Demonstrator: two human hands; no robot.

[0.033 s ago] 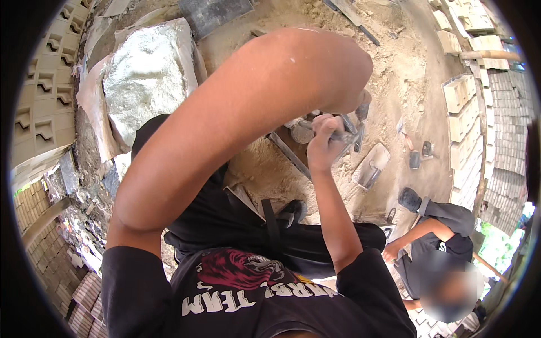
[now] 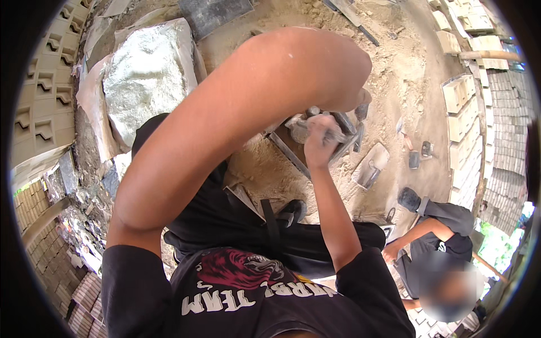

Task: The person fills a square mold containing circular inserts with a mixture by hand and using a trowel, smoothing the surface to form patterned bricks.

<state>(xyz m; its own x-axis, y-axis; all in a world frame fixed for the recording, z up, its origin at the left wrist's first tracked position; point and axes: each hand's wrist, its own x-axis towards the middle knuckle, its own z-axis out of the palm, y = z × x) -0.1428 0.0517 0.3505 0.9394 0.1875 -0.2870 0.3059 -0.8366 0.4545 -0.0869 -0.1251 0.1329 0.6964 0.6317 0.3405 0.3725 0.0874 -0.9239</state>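
Over the sandy ground, my right hand (image 2: pixel 321 137) is inside a dark metal mould (image 2: pixel 290 155) with a rectangular frame. Motion smears its fingers, so I cannot tell whether they hold anything. Grey rounded parts (image 2: pixel 300 133) show in the mould beside that hand. My left arm reaches across from the lower left and covers the far side of the mould. Of my left hand (image 2: pixel 355 100), only a part shows, bent down at the mould's right far corner. It is next to a dark handle-like piece (image 2: pixel 362 111); its fingers are mostly hidden.
A trowel-like float (image 2: pixel 372 165) lies right of the mould, with small tools (image 2: pixel 414 159) beyond. A sack of pale powder (image 2: pixel 149 73) stands at left. Stacked blocks (image 2: pixel 459 93) line the right, patterned blocks (image 2: pixel 48 84) the left. Another person (image 2: pixel 439 231) sits at lower right.
My right hand has shifted slightly left within the mould, uncovering more of its right side. My left arm has barely moved.
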